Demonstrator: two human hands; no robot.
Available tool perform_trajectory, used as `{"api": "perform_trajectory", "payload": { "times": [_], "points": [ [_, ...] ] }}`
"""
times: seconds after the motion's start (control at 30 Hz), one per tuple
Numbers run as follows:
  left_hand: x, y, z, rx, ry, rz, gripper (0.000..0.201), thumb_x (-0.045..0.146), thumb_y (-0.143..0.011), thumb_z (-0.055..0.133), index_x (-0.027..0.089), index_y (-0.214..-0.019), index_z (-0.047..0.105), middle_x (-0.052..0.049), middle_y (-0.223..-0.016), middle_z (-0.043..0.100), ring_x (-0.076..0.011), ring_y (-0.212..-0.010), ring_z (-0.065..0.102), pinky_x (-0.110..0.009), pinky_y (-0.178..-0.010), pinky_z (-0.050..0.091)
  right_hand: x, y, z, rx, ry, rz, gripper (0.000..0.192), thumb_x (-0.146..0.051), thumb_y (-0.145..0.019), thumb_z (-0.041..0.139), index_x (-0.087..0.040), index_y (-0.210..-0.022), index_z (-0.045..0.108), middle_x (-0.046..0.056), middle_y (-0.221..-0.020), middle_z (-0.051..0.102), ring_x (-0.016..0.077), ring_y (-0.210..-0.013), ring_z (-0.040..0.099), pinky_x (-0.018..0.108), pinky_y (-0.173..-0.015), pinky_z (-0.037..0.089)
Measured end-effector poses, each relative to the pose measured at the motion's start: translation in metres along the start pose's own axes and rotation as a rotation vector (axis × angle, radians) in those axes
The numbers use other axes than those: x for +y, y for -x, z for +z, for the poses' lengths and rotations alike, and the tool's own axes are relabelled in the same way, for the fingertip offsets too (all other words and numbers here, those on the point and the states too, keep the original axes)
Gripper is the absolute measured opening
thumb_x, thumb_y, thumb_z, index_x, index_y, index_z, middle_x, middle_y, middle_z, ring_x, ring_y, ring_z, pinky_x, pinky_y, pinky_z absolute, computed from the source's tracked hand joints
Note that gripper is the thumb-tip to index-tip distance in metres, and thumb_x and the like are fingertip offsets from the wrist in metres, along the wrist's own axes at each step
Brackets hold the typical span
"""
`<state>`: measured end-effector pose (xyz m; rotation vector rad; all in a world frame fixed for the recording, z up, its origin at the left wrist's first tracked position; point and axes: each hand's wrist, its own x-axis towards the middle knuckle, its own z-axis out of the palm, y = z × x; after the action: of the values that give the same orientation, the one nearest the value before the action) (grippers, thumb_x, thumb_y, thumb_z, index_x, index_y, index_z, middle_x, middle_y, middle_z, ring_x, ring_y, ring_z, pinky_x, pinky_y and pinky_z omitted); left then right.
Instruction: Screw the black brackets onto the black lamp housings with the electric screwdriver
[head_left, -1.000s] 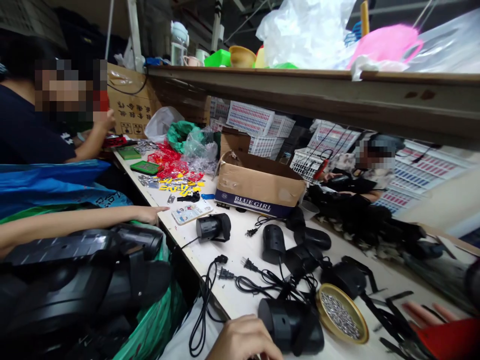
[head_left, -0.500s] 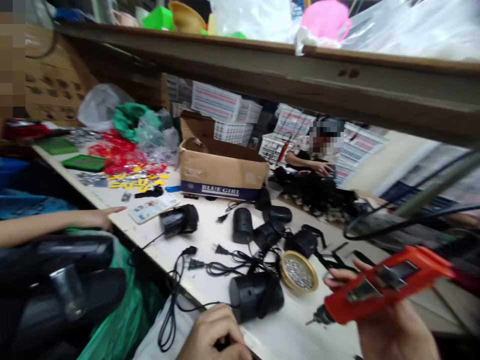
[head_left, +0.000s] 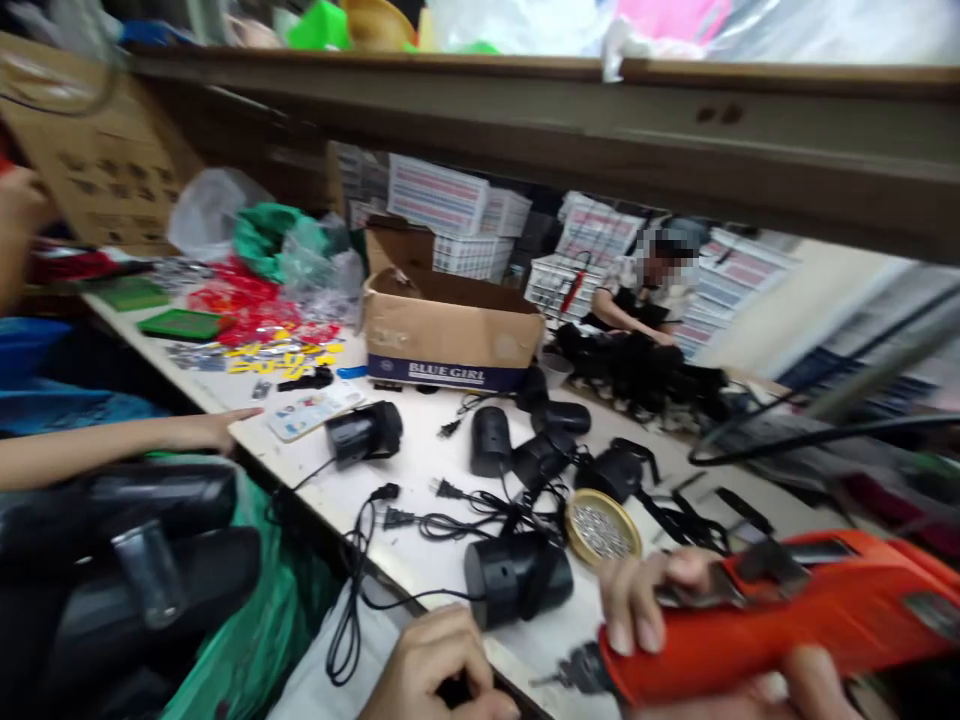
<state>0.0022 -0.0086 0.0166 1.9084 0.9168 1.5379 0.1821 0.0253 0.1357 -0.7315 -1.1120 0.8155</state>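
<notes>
My right hand [head_left: 637, 605] is wrapped round an orange-red electric screwdriver [head_left: 757, 630], whose bit points left over the table's front edge. At the bottom middle, my left hand [head_left: 439, 668] is curled closed near that edge; whatever lies inside its fingers is hidden. Just beyond it a black cylindrical housing [head_left: 499, 585] lies on its side, its black power cord [head_left: 349, 625] looping over the edge. Behind the screwdriver's tip stands a yellow bowl of small metal screws [head_left: 602, 530]. More black housings [head_left: 491, 442] and plugged cords [head_left: 450, 525] lie farther back.
A "BLUE GIRL" cardboard box [head_left: 454, 335] stands at the back. Red and yellow small parts [head_left: 251, 310] cover the far left. Another person's arm [head_left: 172, 432] rests on the left edge, above a green bag [head_left: 259, 590] with black parts. A shelf [head_left: 525, 100] hangs overhead; a co-worker [head_left: 637, 300] sits beyond.
My right hand has brought the screwdriver left, lower and nearer, its grip turned more level. My left hand stays about where it was. Another hand has appeared at the far left edge.
</notes>
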Motion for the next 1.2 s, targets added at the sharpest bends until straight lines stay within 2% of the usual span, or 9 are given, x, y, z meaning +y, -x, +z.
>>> {"api": "perform_trajectory", "payload": {
  "times": [0.07, 0.13, 0.23, 0.33, 0.8, 0.97, 1.2],
  "points": [
    [0.000, 0.000, -0.004, -0.007, -0.013, 0.018, 0.047, 0.050, -0.100, 0.060, 0.018, -0.066, 0.058, 0.000, -0.062, 0.058, -0.0109, -0.058, 0.057, -0.022, -0.054, 0.043, -0.005, 0.011, 0.021, 0.053, -0.162, -0.041, 0.038, -0.056, -0.095, 0.044, -0.023, -0.092, 0.065, 0.000, -0.055, 0.050, 0.0187, -0.046, 0.047, 0.031, -0.050, 0.040],
    [0.000, 0.000, -0.008, -0.035, -0.044, 0.037, 0.036, 0.040, -0.101, 0.061, 0.019, -0.073, 0.059, 0.000, -0.068, 0.059, -0.0113, -0.063, 0.060, -0.022, -0.058, 0.047, -0.007, 0.014, 0.034, 0.075, -0.227, -0.075, 0.037, -0.053, -0.094, 0.046, -0.022, -0.090, 0.066, -0.001, -0.054, 0.050, 0.0174, -0.044, 0.046, 0.029, -0.049, 0.037],
    [0.003, -0.002, -0.014, -0.021, -0.154, 0.171, 0.021, 0.029, -0.098, 0.068, 0.018, -0.081, 0.061, 0.000, -0.073, 0.062, -0.0130, -0.069, 0.061, -0.024, -0.063, 0.050, -0.009, 0.016, 0.039, 0.057, -0.244, -0.087, 0.039, -0.056, -0.095, 0.047, -0.022, -0.092, 0.066, -0.003, -0.053, 0.049, 0.0166, -0.041, 0.046, 0.029, -0.048, 0.037],
    [0.007, -0.006, -0.019, 0.025, -0.254, 0.268, 0.019, 0.027, -0.094, 0.073, 0.017, -0.082, 0.061, 0.000, -0.070, 0.063, -0.0131, -0.065, 0.058, -0.025, -0.060, 0.048, -0.009, 0.020, 0.040, 0.006, -0.263, -0.068, 0.038, -0.056, -0.095, 0.047, -0.023, -0.094, 0.066, -0.003, -0.055, 0.051, 0.0168, -0.043, 0.048, 0.028, -0.049, 0.038],
    [0.007, -0.004, -0.020, -0.063, -0.328, 0.248, 0.016, 0.023, -0.094, 0.072, 0.017, -0.084, 0.061, -0.001, -0.075, 0.062, -0.0150, -0.072, 0.054, -0.027, -0.064, 0.043, -0.006, 0.024, 0.042, -0.010, -0.219, -0.062, 0.039, -0.056, -0.098, 0.042, -0.024, -0.096, 0.064, -0.002, -0.057, 0.050, 0.0173, -0.044, 0.048, 0.029, -0.050, 0.040],
    [0.012, -0.008, -0.018, -0.135, -0.347, 0.216, 0.016, 0.026, -0.099, 0.066, 0.018, -0.085, 0.062, -0.002, -0.078, 0.064, -0.0158, -0.074, 0.053, -0.028, -0.065, 0.042, -0.004, 0.027, 0.038, -0.062, -0.262, -0.049, 0.036, -0.054, -0.095, 0.049, -0.023, -0.099, 0.067, 0.000, -0.059, 0.053, 0.0182, -0.048, 0.050, 0.027, -0.047, 0.042],
    [0.016, -0.010, -0.018, -0.131, -0.337, 0.219, 0.015, 0.025, -0.100, 0.063, 0.018, -0.087, 0.064, -0.001, -0.078, 0.064, -0.0158, -0.074, 0.053, -0.028, -0.065, 0.041, -0.006, 0.023, 0.040, -0.054, -0.320, -0.062, 0.040, -0.058, -0.091, 0.056, -0.022, -0.098, 0.072, 0.001, -0.056, 0.055, 0.0184, -0.046, 0.050, 0.026, -0.044, 0.042]
  ]
}}
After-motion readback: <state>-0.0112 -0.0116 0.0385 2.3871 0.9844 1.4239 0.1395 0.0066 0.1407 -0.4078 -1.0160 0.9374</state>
